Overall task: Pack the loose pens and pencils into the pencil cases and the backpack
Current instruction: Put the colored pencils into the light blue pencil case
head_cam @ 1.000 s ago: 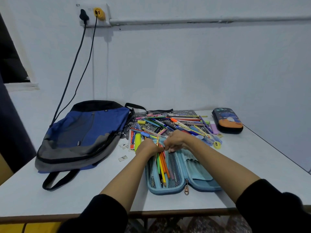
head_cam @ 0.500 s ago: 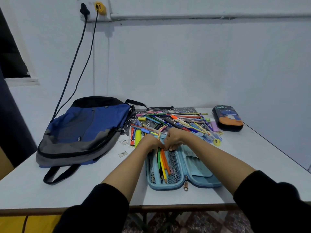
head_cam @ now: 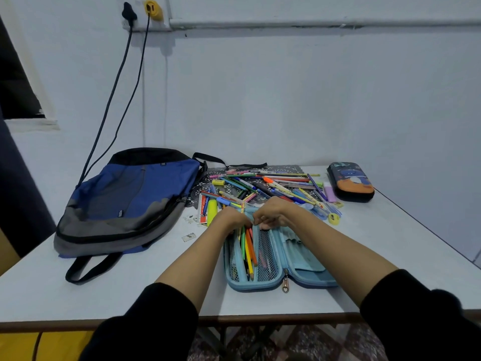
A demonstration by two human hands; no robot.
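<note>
An open light-blue pencil case [head_cam: 307,280] lies near the table's front edge, with several coloured pencils [head_cam: 248,254] in its left half beside a mesh pocket [head_cam: 266,254]. My left hand [head_cam: 233,217] curls over the far ends of those pencils. My right hand [head_cam: 273,212], touching the left, pinches the top edge of the mesh pocket. A heap of loose pens and pencils [head_cam: 273,183] lies just behind both hands. The blue and grey backpack [head_cam: 130,199] lies flat at the left. A closed dark pencil case [head_cam: 350,182] sits at the far right.
The heap rests on a black lace mat [head_cam: 286,169]. A yellow highlighter [head_cam: 212,211] and a red ruler [head_cam: 203,212] lie left of my hands, a yellow sharpener [head_cam: 334,218] to the right. Two cables [head_cam: 114,92] hang down the wall behind the backpack.
Both hands stay together at the far end of the blue case with only small finger movements. The view has tilted slightly.
</note>
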